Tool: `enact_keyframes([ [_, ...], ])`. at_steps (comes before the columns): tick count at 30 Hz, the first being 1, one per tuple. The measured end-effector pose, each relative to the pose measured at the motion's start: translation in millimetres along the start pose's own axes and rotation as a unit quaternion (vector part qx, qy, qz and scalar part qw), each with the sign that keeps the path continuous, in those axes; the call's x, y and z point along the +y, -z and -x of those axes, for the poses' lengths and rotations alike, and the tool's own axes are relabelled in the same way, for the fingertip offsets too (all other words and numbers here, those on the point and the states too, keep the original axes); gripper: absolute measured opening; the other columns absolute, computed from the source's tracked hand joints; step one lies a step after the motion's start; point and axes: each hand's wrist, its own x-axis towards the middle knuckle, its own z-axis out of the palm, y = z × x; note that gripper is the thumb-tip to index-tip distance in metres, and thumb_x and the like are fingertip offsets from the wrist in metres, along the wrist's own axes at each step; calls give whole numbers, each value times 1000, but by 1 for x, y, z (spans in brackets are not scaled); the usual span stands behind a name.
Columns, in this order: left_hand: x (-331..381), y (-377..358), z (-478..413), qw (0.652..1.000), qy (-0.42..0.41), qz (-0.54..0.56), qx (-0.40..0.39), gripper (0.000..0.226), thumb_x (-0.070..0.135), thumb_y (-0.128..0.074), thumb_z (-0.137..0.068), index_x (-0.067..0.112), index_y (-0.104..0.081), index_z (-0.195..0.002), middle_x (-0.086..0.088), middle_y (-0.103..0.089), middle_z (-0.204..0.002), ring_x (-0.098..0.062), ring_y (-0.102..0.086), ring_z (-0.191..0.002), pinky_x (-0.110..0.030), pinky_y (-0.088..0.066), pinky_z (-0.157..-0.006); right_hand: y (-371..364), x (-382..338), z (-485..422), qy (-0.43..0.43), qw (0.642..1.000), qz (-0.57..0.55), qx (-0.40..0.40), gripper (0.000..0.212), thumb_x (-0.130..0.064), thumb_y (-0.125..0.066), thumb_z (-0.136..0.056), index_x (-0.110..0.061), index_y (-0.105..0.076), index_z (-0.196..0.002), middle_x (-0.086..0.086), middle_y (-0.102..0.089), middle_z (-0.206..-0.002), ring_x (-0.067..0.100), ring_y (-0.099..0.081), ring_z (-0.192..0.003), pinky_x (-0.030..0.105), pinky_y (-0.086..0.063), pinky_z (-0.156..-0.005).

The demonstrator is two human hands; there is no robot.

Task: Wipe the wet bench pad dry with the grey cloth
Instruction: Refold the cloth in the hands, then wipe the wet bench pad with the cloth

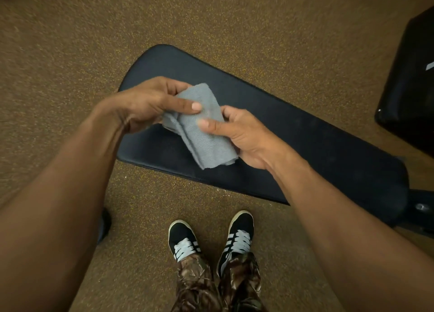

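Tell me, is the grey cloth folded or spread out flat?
Folded. The grey cloth shows layered edges and is held between the left hand and right hand above the bench pad.

Your left hand and right hand meet on the cloth, held between them above the bench pad. Pad runs from far left to near right across the floor. Your shoes stand before it.
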Motion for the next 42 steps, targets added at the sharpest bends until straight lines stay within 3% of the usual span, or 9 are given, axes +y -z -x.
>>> enact_keyframes([
  [5, -14, -15, -17, 975, -83, -129, 161, 59, 33, -84, -75, 26, -58, -127, 5, -67, -101, -7, -66, -89, -29, -53, -82, 1, 2, -2, 93, 988, 58, 112, 28, -7, -70, -80, -17, -67, -106, 8, -75, -98, 26, -72, -92, 45, -57, -83],
  [9, -26, -40, -26, 847, -165, -406, 302, 45, 54, -70, -88, 34, -56, -126, 7, -60, -122, -8, -61, -101, -31, -46, -82, 22, 4, 4, 94, 959, 66, 261, 28, -13, -60, -78, -23, -58, -103, 2, -70, -100, 23, -69, -95, 44, -59, -78],
  [13, -25, -51, -33, 821, -197, -438, 310, 25, 45, -61, -96, 32, -60, -117, 13, -59, -114, -5, -58, -87, -31, -45, -78, 52, -1, 18, 146, 835, 331, 415, 50, -8, -47, -92, -34, -50, -134, -8, -65, -117, 13, -62, -100, 32, -54, -79],
  [16, -20, -56, -38, 816, -226, -387, 365, 21, 37, -55, -97, 26, -63, -113, 9, -64, -107, -9, -61, -84, -39, -54, -82, 57, 0, -7, 255, 722, 548, 335, 66, -3, -40, -84, -27, -45, -145, 3, -47, -149, 31, -46, -132, 49, -41, -106],
  [19, -17, -59, -40, 821, -221, -335, 407, 22, 35, -54, -97, 23, -64, -112, 9, -67, -102, -13, -64, -85, -43, -55, -82, 43, 18, -23, 140, 654, 725, 164, 68, -5, -35, -92, -29, -25, -155, 1, -15, -165, 36, -10, -150, 58, -17, -117],
  [24, -26, -62, -39, 825, -201, -391, 354, 18, 37, -57, -97, 26, -63, -110, 14, -65, -98, -12, -63, -81, -40, -55, -80, 81, 29, 2, 128, 656, 725, 166, 73, 5, -31, -93, -26, -17, -157, -4, -10, -166, 30, -4, -152, 46, -20, -119],
  [32, -31, -109, -50, 835, -193, -419, 300, 15, 37, -58, -96, 30, -61, -110, 14, -66, -95, -13, -64, -86, -35, -51, -77, 167, 68, 60, -29, 648, 674, 353, 70, 0, -36, -94, -16, -12, -157, 8, -10, -165, 40, -4, -150, 58, -17, -118],
  [38, -43, -144, -65, 747, -216, -584, 232, 32, 35, -48, -96, 26, -61, -124, -3, -66, -119, -34, -56, -108, -46, -52, -80, 127, 63, 22, -35, 715, 544, 437, 62, -12, -38, -96, -11, -20, -155, 12, -16, -163, 42, -5, -149, 60, -11, -118],
  [42, -44, -149, -70, 726, -170, -612, 265, 45, 23, -39, -89, 25, -60, -128, -7, -65, -123, -39, -55, -108, -47, -48, -79, 79, 72, 7, 81, 710, 608, 346, 64, -10, -36, -94, -16, -20, -156, 7, -13, -165, 40, -1, -151, 61, -5, -118],
])
